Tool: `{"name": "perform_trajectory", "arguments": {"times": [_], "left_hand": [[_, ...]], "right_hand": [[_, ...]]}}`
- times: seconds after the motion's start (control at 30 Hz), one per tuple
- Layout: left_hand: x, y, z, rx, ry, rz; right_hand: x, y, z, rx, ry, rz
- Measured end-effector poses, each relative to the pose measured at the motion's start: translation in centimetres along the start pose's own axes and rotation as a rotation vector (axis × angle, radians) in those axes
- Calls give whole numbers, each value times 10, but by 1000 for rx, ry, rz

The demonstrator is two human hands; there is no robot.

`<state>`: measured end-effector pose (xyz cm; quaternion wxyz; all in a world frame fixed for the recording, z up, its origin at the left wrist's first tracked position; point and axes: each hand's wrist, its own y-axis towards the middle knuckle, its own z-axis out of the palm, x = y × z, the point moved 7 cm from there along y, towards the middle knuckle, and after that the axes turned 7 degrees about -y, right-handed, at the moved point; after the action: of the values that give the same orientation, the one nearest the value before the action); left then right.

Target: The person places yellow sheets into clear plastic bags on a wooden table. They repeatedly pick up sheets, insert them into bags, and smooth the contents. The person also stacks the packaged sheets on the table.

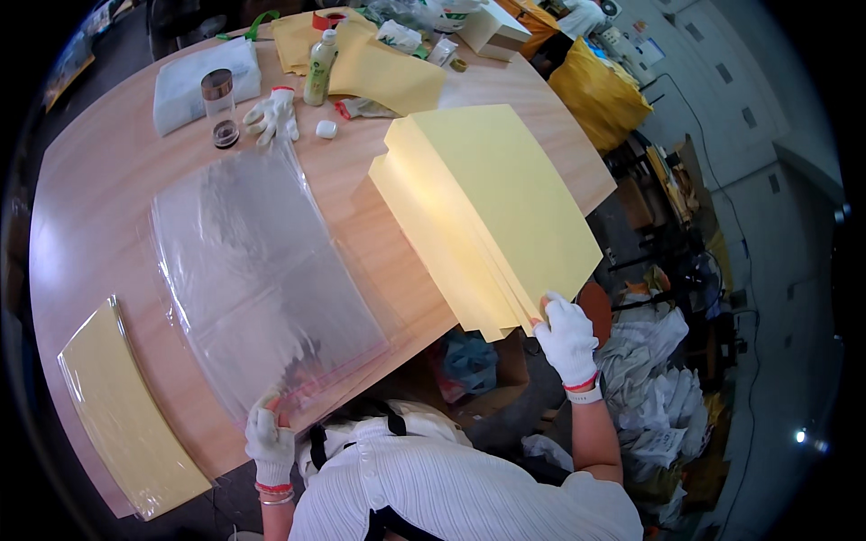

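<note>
My left hand [269, 442], in a white knit glove, pinches the near edge of a stack of clear plastic bags [262, 279] lying flat on the table. Its fingertips are partly hidden by the shiny film. At the right, my gloved right hand [568, 341] grips the near corner of the top pale yellow card sheets [505, 189], which are slightly parted from the tall pile beneath. That pile has notched corners and stands close to the table's right edge. On the far left lies a yellow sheet stack wrapped in clear film [131, 415].
Along the back of the wooden table [90, 207] are a drink bottle [320, 68], a clear cylinder jar [220, 108], a spare glove [272, 117], a white cap [327, 130] and a folded white bag [180, 86]. White sacks [654, 388] crowd the floor at right.
</note>
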<state>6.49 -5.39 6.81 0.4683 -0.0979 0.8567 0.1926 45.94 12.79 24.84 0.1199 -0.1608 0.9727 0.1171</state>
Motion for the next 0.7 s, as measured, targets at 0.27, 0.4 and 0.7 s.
{"name": "perform_trajectory", "arguments": {"times": [0.27,0.4,0.7], "left_hand": [[-39,34,30,216,-126,38],[-96,75,81,426,-428,98],[-242,39,276,1181,-1588,-895]], "right_hand": [[-10,33,-34,82,-141,-309],[-38,37,-18,225,-11,-349],[-17,35,-22,116,-62,-639]]}}
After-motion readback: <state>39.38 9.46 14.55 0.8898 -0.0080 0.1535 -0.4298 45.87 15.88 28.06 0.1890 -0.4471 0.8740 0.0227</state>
